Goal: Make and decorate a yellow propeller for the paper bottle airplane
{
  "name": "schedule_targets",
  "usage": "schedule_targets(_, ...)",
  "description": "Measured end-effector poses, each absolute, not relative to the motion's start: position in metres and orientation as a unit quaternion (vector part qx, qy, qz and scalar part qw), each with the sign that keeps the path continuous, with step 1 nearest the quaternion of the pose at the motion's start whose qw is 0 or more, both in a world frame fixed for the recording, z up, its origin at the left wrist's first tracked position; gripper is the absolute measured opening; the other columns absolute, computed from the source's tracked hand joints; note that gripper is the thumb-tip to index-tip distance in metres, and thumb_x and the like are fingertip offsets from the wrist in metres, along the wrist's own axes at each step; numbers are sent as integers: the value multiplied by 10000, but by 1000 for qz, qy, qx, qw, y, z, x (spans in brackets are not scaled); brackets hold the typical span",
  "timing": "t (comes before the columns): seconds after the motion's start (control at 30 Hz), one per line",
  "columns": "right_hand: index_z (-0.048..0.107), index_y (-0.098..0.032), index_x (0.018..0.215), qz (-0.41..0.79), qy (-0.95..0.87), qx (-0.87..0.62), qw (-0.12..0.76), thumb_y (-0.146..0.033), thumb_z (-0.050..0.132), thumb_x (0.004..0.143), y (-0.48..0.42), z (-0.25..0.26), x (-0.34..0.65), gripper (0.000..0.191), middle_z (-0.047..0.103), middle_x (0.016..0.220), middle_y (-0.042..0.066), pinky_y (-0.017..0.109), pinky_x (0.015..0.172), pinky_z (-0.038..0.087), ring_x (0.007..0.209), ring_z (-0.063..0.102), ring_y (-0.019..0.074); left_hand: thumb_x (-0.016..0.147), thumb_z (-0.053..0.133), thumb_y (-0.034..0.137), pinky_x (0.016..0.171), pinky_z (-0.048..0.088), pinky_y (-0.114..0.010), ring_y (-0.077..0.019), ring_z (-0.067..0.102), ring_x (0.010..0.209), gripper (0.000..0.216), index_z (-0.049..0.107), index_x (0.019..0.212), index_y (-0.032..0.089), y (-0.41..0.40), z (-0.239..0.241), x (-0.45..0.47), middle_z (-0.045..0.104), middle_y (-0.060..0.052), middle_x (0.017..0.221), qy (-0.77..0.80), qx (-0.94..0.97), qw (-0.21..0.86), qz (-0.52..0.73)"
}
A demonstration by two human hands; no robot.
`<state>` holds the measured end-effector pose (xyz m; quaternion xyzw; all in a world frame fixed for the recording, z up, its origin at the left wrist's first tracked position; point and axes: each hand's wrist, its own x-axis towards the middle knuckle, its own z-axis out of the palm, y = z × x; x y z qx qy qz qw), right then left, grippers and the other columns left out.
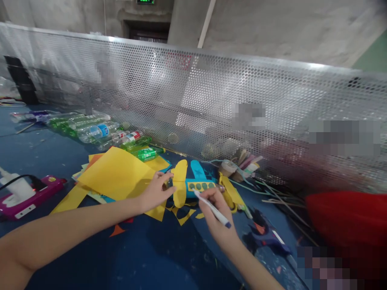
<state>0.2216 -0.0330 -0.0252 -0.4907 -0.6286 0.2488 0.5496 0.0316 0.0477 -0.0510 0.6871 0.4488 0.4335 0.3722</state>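
Note:
A paper-covered bottle craft [193, 186], blue with yellow wings and a yellow strip of green dots, lies on the blue table [145, 257]. My left hand [155, 191] grips its left end, fingers curled around it. My right hand [218, 217] is closed on a white pen with a blue cap [211, 208], its tip touching the yellow strip on the craft's side.
Yellow and orange paper sheets [116, 175] lie left of the craft, several plastic bottles [99, 131] behind them. A pink device with a cable [28, 195] sits far left. A perforated metal screen [211, 100] runs along the back. Sticks and tape [242, 165], a glue gun [267, 233] and red cloth [347, 217] are at the right.

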Motion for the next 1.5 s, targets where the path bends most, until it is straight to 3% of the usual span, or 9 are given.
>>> schedule_targets(0.1, 498, -222, 720, 251, -663, -466, 529, -358, 581, 858, -23, -24, 212, 211, 463, 634, -32, 247, 543, 379, 579, 434, 131, 775, 609, 393, 818, 506, -347, -175, 558, 809, 407, 575, 1149, 234, 51, -57, 33, 488, -62, 1104, 432, 707, 357, 431)
schedule_targets(0.23, 447, -233, 769, 267, -629, -462, 566, -332, 582, 858, -6, -36, 207, 190, 473, 656, -41, 246, 531, 373, 571, 430, 129, 823, 568, 394, 798, 528, -350, -162, 555, 821, 379, 545, 1165, 232, 52, -64, 33, 468, -65, 1131, 420, 724, 345, 424)
schedule_targets(0.47, 419, -233, 685, 245, -616, -467, 585, -335, 571, 879, -7, -49, 209, 266, 423, 594, -50, 270, 567, 382, 584, 452, 141, 847, 533, 330, 838, 519, -368, -190, 559, 916, 312, 572, 1129, 200, 50, -64, 32, 472, -79, 1114, 404, 719, 358, 437)
schedule_targets(0.77, 408, -236, 673, 226, -632, -477, 567, -324, 576, 873, -8, -48, 203, 276, 427, 580, -58, 257, 537, 348, 547, 399, 125, 842, 558, 318, 793, 524, -357, -158, 568, 805, 279, 580, 1099, 212, 51, -63, 30, 478, -61, 1068, 405, 718, 356, 441)
schedule_targets(1.3, 425, -230, 697, 277, -626, -486, 543, -360, 605, 856, -9, -44, 199, 273, 439, 582, -57, 237, 479, 297, 512, 366, 109, 842, 548, 278, 744, 525, -317, -142, 554, 783, 265, 563, 1100, 220, 52, -66, 30, 465, -50, 1047, 394, 719, 358, 447)
schedule_targets(1.5, 406, -232, 682, 236, -619, -508, 550, -342, 587, 857, -9, -43, 202, 275, 422, 577, -61, 244, 501, 312, 518, 377, 112, 856, 534, 288, 777, 530, -336, -146, 554, 809, 267, 557, 1115, 226, 53, -65, 30, 475, -55, 1087, 398, 722, 356, 439)
